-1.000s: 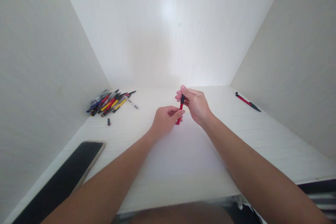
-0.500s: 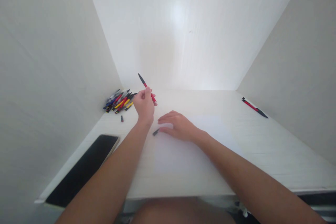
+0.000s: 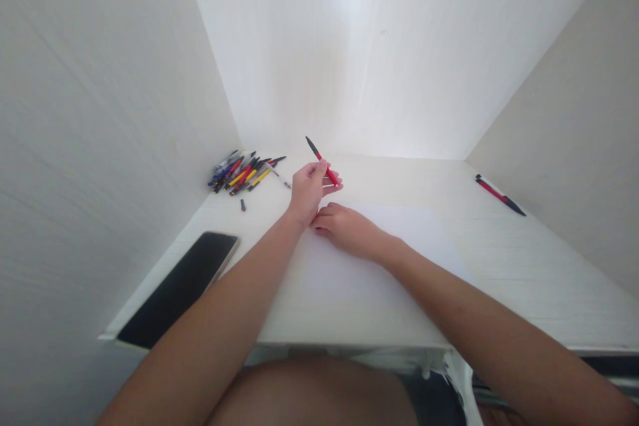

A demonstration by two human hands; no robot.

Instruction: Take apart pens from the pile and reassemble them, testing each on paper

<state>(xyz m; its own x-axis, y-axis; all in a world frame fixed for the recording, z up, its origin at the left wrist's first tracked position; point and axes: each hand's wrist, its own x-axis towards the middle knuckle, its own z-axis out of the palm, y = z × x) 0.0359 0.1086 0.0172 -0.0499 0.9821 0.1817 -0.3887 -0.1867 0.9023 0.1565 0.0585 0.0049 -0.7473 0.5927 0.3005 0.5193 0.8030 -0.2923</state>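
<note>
Between the thumb and fingers of my left hand (image 3: 310,186) is a red pen with a black end (image 3: 325,170), tilted with the black end up and to the left. My right hand (image 3: 344,227) rests at the left part of a white sheet of paper (image 3: 359,279), its fingers curled in beside my left wrist. Whatever those fingers hold is hidden; the small dark piece seen there earlier is out of sight. A thin clear stick, like a pen refill (image 3: 279,176), lies partly behind my left hand.
A pile of pens (image 3: 242,173) in several colours lies at the back left, with a small dark piece (image 3: 243,205) in front. A black phone (image 3: 180,286) lies at the left edge. Red-and-black pens (image 3: 499,194) lie by the right wall.
My left hand has moved right with the pen, uncovering the clear stick by the pile. My right hand's fingers have curled in, and the dark piece beside them no longer shows. The view has shifted.
</note>
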